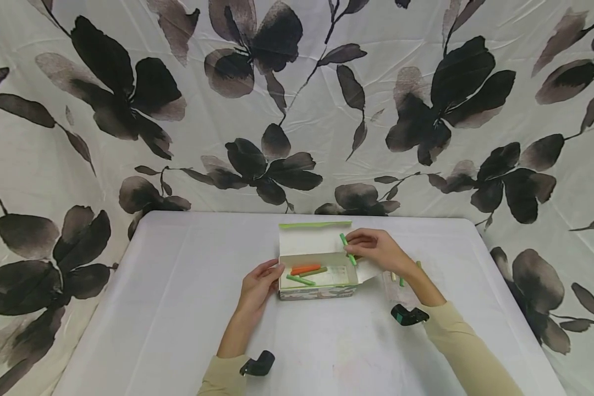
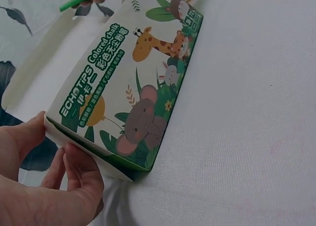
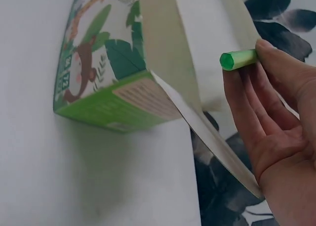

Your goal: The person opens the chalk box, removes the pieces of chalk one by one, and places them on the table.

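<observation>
An open chalk box (image 1: 318,292) with animal pictures stands on the table, its lid (image 1: 315,240) raised at the back. Inside lie an orange chalk (image 1: 305,269), an olive one (image 1: 314,271) and a green one (image 1: 300,280). My left hand (image 1: 256,286) holds the box's left end; in the left wrist view the thumb and fingers (image 2: 81,174) are at the end flap. My right hand (image 1: 378,250) pinches a bright green chalk stick (image 3: 238,59) between thumb and fingers, above the box's right end beside an open side flap (image 3: 212,137).
Right of the box, partly under my right forearm, a clear plastic tray (image 1: 398,291) holds several chalk sticks, some green. The white table (image 1: 178,308) extends around them. Behind it hangs a floral cloth (image 1: 326,121).
</observation>
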`<action>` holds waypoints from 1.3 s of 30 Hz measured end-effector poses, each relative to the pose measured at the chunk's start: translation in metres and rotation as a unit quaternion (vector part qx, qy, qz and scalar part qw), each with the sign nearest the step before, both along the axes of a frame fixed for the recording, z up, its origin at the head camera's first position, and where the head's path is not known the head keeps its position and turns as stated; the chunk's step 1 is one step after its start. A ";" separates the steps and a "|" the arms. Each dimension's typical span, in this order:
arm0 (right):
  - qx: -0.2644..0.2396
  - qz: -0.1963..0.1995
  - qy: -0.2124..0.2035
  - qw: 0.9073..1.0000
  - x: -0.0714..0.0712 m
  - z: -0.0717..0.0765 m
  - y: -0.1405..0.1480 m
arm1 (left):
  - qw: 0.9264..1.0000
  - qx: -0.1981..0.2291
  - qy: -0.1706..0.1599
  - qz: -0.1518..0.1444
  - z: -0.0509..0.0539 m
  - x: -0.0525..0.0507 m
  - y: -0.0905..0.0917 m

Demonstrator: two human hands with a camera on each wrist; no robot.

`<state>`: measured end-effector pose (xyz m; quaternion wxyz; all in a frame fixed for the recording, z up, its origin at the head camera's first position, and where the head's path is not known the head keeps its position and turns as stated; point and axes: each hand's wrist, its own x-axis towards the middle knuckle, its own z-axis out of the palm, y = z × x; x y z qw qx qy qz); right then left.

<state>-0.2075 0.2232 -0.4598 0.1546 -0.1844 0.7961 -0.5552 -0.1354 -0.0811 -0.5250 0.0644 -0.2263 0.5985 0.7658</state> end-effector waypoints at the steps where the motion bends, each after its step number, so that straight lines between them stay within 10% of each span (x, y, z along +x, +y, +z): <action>1: 0.006 -0.009 0.000 1.000 0.001 0.001 0.003 | 1.000 0.000 0.000 0.000 0.000 0.000 -0.001; 13: -0.033 -0.079 -0.039 0.996 0.011 0.010 0.042 | 1.000 0.007 0.003 -0.007 -0.006 -0.003 -0.009; 39: 0.011 -0.218 -0.040 0.975 0.060 -0.036 0.128 | 1.000 0.006 0.002 -0.027 -0.008 -0.004 -0.014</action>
